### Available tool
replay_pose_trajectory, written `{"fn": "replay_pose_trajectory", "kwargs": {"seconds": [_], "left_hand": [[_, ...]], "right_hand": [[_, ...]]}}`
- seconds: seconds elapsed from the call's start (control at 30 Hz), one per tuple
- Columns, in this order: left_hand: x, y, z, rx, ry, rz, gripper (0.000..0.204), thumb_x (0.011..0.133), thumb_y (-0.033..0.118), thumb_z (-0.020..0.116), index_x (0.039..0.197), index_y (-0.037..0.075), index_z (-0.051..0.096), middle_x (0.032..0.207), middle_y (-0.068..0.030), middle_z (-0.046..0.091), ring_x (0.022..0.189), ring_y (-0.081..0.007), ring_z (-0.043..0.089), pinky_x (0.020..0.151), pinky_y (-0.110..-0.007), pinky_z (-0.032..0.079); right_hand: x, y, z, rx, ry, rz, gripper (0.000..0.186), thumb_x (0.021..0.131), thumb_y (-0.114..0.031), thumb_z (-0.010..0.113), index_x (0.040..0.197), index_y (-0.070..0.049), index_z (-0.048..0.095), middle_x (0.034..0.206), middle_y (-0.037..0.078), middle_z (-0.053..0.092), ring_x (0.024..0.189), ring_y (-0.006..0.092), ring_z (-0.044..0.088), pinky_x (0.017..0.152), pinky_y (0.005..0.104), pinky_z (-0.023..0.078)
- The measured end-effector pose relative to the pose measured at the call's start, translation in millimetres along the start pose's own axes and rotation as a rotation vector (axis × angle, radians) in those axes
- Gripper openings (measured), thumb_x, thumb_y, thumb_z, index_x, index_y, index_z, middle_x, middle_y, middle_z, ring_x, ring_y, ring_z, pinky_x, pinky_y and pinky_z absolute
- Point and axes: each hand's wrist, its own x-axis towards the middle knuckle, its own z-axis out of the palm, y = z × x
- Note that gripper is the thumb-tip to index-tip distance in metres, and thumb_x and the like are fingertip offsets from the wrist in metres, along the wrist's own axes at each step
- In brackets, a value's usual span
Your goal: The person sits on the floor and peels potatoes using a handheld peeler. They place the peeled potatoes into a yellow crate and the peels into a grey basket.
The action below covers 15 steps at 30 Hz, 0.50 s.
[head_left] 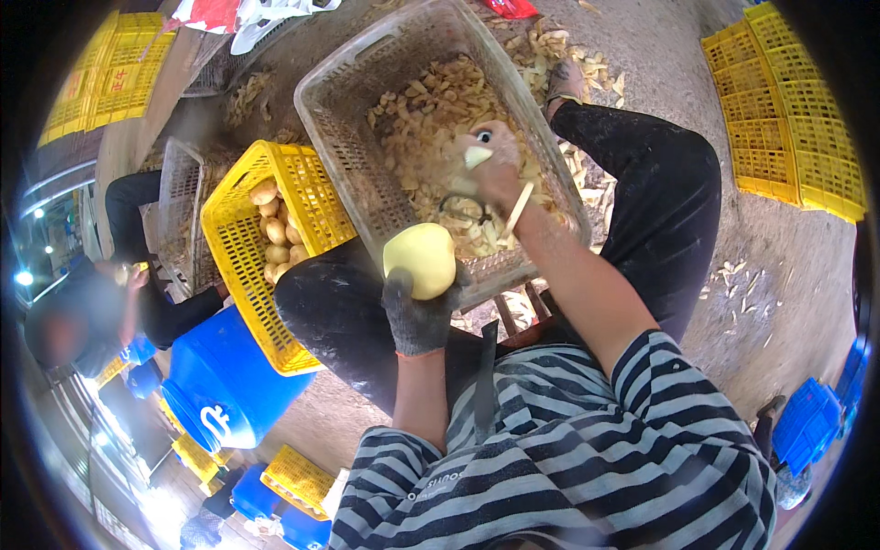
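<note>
Smooth potato [422, 260], cloth glove [414, 321], glossy plastic drum [240, 378]

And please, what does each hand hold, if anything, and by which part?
The left hand grips, it seems, a peeled potato by its near end; the right hand is too blurred to tell.

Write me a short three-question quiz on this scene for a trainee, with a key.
1. Multiple choice: which hand holds the large, pale yellow, rounded piece of produce?
A) left
B) right

2. True or false: the yellow plastic mesh crate with rounded tan produce in it stands to the person's left of the big grey plastic crate.

3. Open question: what lies strewn across the bottom of the grey crate?

Key:
1. A: the left hand, in a dark grey glove, grips it.
2. True.
3. Thin tan peelings.
</note>
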Motion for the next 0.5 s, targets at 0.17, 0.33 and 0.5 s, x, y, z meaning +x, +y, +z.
{"fn": "replay_pose_trajectory", "kwargs": {"seconds": [0.17, 0.33, 0.5], "left_hand": [[6.9, -2.4, 14.8, -0.203, 0.304, -0.012, 0.071, 0.07, 0.05, 0.07, 0.116, 0.0, 0.05, 0.101, -0.0171, 0.061, 0.081, -0.03, 0.063, 0.064, -0.04, 0.056], [10.0, 4.0, 9.9, -0.147, 0.224, -0.11, 0.067, 0.073, 0.049, 0.067, 0.117, 0.001, 0.05, 0.108, -0.0142, 0.059, 0.094, -0.0276, 0.061, 0.072, -0.041, 0.056], [10.2, 5.1, 12.0, 0.038, 0.23, -0.008, 0.066, 0.076, 0.053, 0.062, 0.115, 0.001, 0.051, 0.103, -0.0136, 0.061, 0.086, -0.0252, 0.063, 0.059, -0.034, 0.056]], "right_hand": [[10.2, -19.6, -22.4, 0.262, 0.076, 0.195, 0.027, 0.079, -0.014, 0.065, 0.094, 0.003, 0.05, 0.068, 0.01, 0.056, 0.049, 0.015, 0.054, 0.045, 0.0277, 0.045], [-51.6, -98.9, -6.7, 0.353, -0.11, 0.15, 0.03, 0.079, -0.021, 0.069, 0.092, 0.0, 0.051, 0.061, 0.003, 0.053, 0.048, 0.0108, 0.051, 0.044, 0.0236, 0.041], [-22.3, -33.9, -1.3, 0.325, -0.14, 0.254, 0.031, 0.077, -0.021, 0.069, 0.096, -0.001, 0.056, 0.061, 0.005, 0.054, 0.051, 0.0128, 0.053, 0.049, 0.0244, 0.042]]}}
